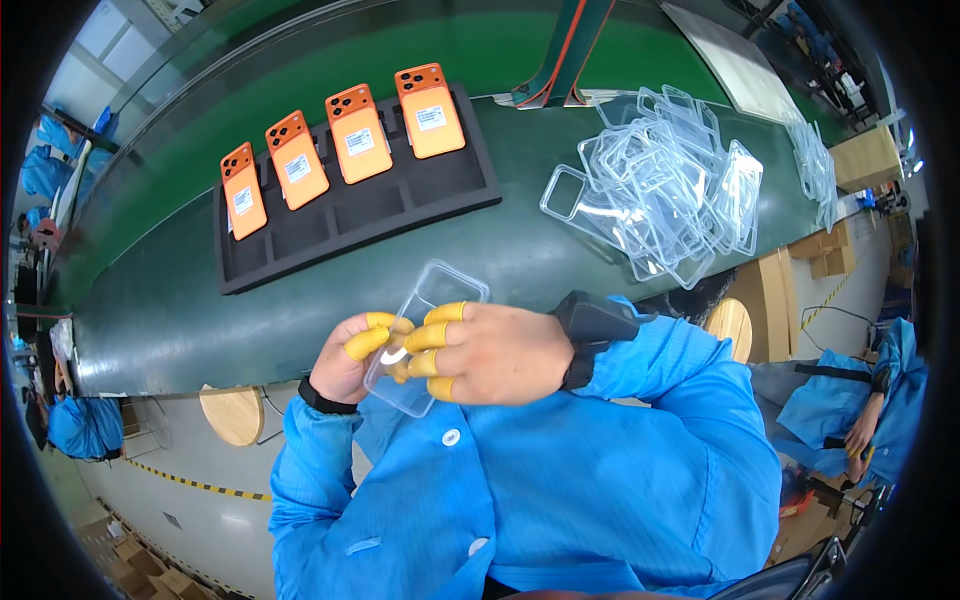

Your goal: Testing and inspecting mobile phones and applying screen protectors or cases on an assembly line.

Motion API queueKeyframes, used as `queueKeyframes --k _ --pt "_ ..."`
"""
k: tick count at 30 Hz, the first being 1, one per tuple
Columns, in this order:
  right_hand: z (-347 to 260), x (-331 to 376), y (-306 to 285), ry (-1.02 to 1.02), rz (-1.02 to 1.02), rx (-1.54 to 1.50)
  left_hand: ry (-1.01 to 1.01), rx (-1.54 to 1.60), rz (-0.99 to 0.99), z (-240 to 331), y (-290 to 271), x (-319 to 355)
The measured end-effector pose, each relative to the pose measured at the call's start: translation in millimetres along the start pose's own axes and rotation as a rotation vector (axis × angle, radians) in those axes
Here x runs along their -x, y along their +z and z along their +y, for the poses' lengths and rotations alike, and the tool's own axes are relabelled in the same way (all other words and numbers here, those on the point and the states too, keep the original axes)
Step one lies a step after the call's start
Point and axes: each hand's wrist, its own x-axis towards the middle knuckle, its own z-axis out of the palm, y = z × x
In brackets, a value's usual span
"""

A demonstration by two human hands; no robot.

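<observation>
Head view. Item held: one clear phone case [425,335], above the lap and short of the near edge of the green conveyor belt [160,320]; long axis runs from lower left to upper right, its camera-cutout end pointing up and away toward the black foam tray [350,215]. Left hand [350,360]: fingers curled against the case's left long edge, yellow finger cots on the tips. Right hand [500,352]: fingers pressed side by side across the case's lower right part, pinching it against the left hand. Tray: four orange phones [345,150] in a row, backs up, along its far side; near slots bare. Heap of clear cases [665,180] lies to the right, well apart from the tray. Open belt lies between tray and near edge, and between tray and heap.
</observation>
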Motion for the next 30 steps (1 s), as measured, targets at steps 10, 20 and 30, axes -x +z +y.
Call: queueKeyframes --k 10,20,30 --pt "136 -45 -14 0.799 0.473 0.369 0.217 0.069 0.284 -2 -19 33" --pt "211 -92 14 1.222 0.237 0.611 0.205 0.113 0.419 -1 -24 38" --pt "213 -93 0 1.285 0.195 0.599 0.235 0.180 0.407 -2 -28 38"
